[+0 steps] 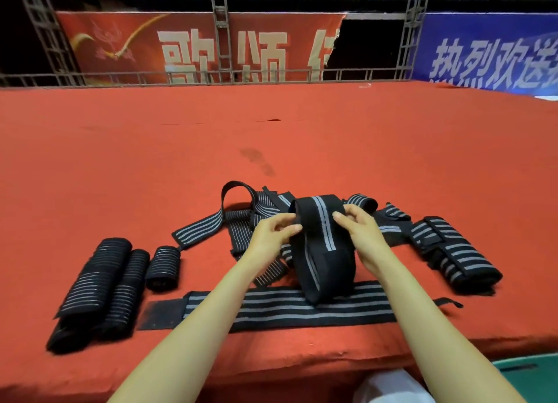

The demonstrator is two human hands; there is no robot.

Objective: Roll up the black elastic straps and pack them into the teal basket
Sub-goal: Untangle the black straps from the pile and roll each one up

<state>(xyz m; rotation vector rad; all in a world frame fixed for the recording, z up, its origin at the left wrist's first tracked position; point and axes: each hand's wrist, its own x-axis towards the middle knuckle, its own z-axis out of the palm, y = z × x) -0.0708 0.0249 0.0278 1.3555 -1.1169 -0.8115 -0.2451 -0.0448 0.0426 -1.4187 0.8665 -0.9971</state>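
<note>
In the head view I am partway through the rolling step. My left hand and right hand are holding a wide black strap between them, up off the red desk. The left fingers are pinching the strap's left edge. The right fingers are curling over its upper right edge. Both hands are closed on the fabric and are gripping nothing else.

The strap is sitting as a fat, loose coil, not a tight roll. Its lower end is hanging over a flat strap that lies along the desk's near edge; I cannot tell whether the two are touching. Three finished rolls are lying to the left, a thicker bundle is lying to the right, and a loose pile is waiting behind my hands.

A teal-green surface is showing at the lower right, below the desk's edge. It may be the basket, but I cannot tell, and I am seeing no rolls in it.

By my judgement, the next move calls for winding this coil tighter with the edges aligned. The grip needs to be firm, since the elastic is likely to spring open. After that the roll is going down to the right.
</note>
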